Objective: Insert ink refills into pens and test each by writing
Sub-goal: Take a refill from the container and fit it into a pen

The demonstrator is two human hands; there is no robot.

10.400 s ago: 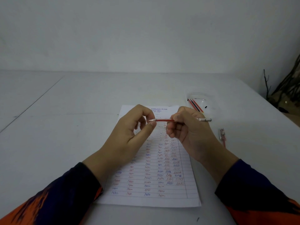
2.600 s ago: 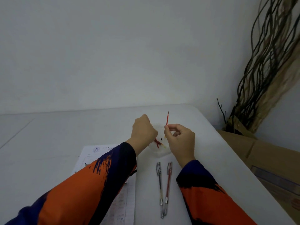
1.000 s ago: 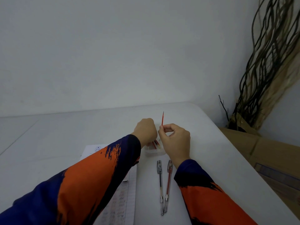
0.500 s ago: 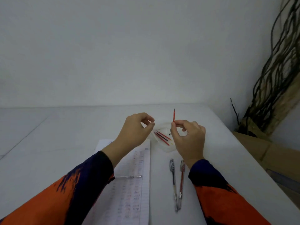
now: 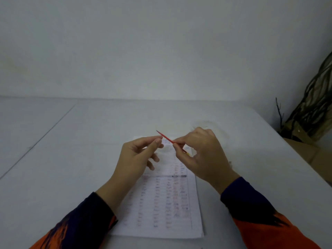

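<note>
My right hand (image 5: 201, 155) pinches a thin red ink refill (image 5: 166, 138) near its lower end. The refill slants up and to the left, above the top of the lined test sheet (image 5: 161, 203). My left hand (image 5: 138, 159) is raised just left of it, thumb and forefinger tips together right under the refill's shaft. Whether they touch it is unclear. A clear pen barrel (image 5: 167, 176) lies crosswise on the sheet below my hands. The sheet is filled with rows of small scribbles.
A clear plastic container (image 5: 218, 129) sits on the white table behind my right hand, mostly hidden. Dry twisted branches (image 5: 309, 108) and a cardboard box (image 5: 312, 153) stand off the table's right edge. A seam (image 5: 36, 144) runs across the table at the left.
My view has swung left and down, back over the sheet. Both hands came from the container to above the sheet, and the refill tipped from upright to slanting left. The two pens are out of sight.
</note>
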